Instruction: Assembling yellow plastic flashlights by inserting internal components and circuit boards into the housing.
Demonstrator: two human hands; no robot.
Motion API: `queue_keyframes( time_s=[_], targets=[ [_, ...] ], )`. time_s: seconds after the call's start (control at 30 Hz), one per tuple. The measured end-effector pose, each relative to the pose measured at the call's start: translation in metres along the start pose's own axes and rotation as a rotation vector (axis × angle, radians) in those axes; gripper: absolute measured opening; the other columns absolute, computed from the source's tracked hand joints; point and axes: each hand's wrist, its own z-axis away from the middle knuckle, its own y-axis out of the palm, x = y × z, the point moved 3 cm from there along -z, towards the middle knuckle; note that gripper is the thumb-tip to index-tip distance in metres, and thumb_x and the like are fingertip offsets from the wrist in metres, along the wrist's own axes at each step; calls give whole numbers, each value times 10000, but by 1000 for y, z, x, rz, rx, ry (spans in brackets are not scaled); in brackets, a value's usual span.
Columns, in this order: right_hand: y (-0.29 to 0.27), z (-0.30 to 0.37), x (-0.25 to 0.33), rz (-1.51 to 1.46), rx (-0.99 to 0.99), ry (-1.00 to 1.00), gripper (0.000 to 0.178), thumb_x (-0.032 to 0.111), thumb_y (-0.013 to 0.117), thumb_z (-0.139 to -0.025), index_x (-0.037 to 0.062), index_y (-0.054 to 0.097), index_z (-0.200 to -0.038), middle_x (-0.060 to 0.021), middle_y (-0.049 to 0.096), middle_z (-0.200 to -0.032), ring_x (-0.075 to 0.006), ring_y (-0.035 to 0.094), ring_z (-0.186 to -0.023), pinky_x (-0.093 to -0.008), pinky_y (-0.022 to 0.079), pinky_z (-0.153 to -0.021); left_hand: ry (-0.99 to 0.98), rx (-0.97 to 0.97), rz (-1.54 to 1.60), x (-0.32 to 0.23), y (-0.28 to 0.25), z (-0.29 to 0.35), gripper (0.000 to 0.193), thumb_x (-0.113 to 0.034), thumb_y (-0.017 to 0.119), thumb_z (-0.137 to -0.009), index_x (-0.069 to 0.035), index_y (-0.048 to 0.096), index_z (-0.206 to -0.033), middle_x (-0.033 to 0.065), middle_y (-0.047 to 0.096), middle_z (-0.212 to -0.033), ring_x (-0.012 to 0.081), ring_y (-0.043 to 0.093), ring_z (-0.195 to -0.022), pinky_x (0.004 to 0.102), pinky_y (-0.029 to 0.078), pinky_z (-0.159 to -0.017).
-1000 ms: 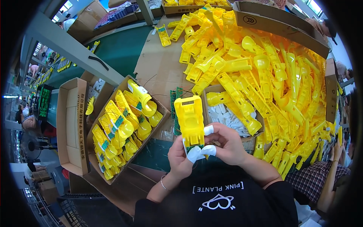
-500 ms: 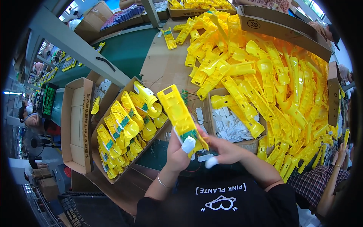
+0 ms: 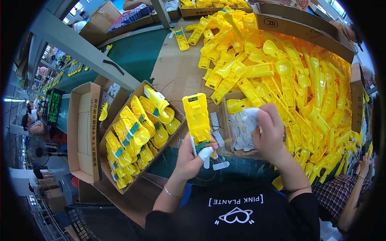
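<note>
Left hand (image 3: 189,154) closed around the lower end of a long yellow plastic housing (image 3: 196,117), held upright over the table edge, a green circuit board (image 3: 203,145) showing at its base just above the white-capped fingers (image 3: 205,153); right hand (image 3: 268,134) curled over a small open box of white parts (image 3: 240,132), fingers bunched and pinching something white, exact piece too small to tell; just left of the held housing, an open cardboard box (image 3: 138,136) packed with finished yellow housings carrying green boards; further left, another cardboard box (image 3: 82,132), lying beside the packed one; beyond the right hand, a big heap of yellow plastic shells (image 3: 281,68) spread across the brown cardboard sheet (image 3: 177,72); green table surface (image 3: 136,52) visible at upper left.
</note>
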Motion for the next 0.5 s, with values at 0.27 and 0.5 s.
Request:
queue_keyframes(
  time_s=[0.27,0.5],
  targets=[
    [33,43,39,-715,161,228,184,90,585,-821,6,495,-958,-134,548,-819,-252,579,-701,-303,448,-629,174,-59,178,10,28,-3,445,-107,609,-821,-33,350,-1175,73,521,-1030,153,540,-934,283,427,-850],
    [34,50,39,-713,105,213,173,70,553,-828,-1,479,-967,-134,551,-818,-253,581,-682,-298,453,-618,186,-59,81,17,33,2,481,-89,621,-806,-34,320,-1177,77,502,-1047,161,527,-956,286,414,-869]
  ],
)
